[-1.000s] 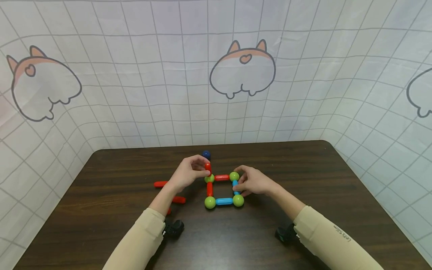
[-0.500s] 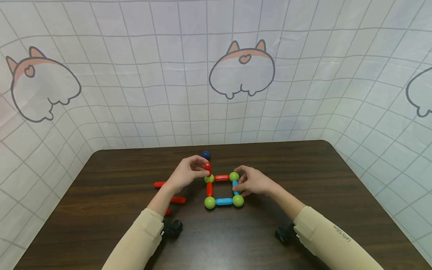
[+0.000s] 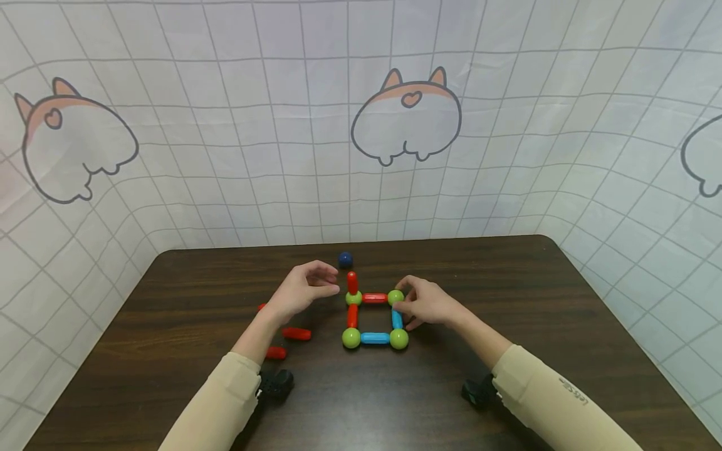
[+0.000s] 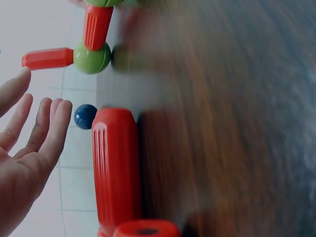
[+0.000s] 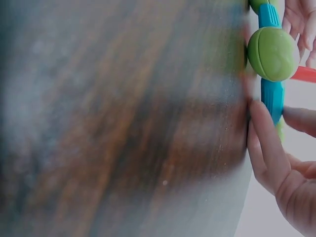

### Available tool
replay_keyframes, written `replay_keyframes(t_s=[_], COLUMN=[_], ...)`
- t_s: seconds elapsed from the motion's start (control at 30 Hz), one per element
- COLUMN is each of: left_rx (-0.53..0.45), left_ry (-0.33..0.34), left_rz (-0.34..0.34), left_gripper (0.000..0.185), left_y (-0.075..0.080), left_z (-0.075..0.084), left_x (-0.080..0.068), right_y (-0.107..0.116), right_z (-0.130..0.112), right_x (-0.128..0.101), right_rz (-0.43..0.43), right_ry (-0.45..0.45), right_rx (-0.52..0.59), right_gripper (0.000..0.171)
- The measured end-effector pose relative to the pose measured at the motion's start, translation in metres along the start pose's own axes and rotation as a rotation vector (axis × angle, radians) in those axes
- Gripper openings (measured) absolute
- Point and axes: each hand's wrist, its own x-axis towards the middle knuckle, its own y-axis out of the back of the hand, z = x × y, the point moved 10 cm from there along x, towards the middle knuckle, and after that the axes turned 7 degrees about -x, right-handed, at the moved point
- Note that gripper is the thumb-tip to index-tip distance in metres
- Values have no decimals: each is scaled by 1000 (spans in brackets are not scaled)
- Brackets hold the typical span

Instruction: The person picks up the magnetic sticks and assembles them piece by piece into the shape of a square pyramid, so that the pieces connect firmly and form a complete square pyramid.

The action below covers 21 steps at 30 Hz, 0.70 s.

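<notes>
Green balls and short rods form a square frame on the table. A red rod (image 3: 352,283) stands upright on the far-left green ball (image 3: 353,299). My left hand (image 3: 299,291) is just left of that rod, apart from it, with fingers spread and nothing held; the left wrist view shows a gap between the thumb and the other fingers. At the frame's right side my right hand (image 3: 425,302) pinches a light blue rod (image 3: 397,319) between thumb and fingers. In the right wrist view, that rod (image 5: 271,94) joins a green ball (image 5: 273,54).
A dark blue ball (image 3: 346,259) lies behind the frame near the table's far edge. Loose red rods (image 3: 297,334) lie to the left, partly under my left forearm. A patterned white cloth (image 3: 271,138) hangs behind the dark wooden table (image 3: 507,282).
My left hand has let go of the upright red rod and drawn back to the left; the rod stays standing. The frame has shifted slightly, and my right hand still holds its right side.
</notes>
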Motion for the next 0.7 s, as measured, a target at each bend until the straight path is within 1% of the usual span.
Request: replay_keyframes(t_s=[0.2, 0.37, 0.5, 0.7], left_rx=[25, 46, 72, 101], left_ry=[2, 0, 6, 4], left_rz=[6, 11, 7, -2], left_gripper=[40, 39, 38, 37], left_y=[6, 11, 13, 14], left_z=[-1, -5, -7, -6], left_x=[-3, -5, -7, -10], right_y=[4, 9, 11, 12], right_z=[1, 5, 7, 10], right_x=[3, 2, -1, -7], right_rz=[36, 44, 41, 10], right_ry=[-16, -15, -16, -48], right_rx=[-59, -68, -78, -86], right_gripper=[31, 29, 30, 31])
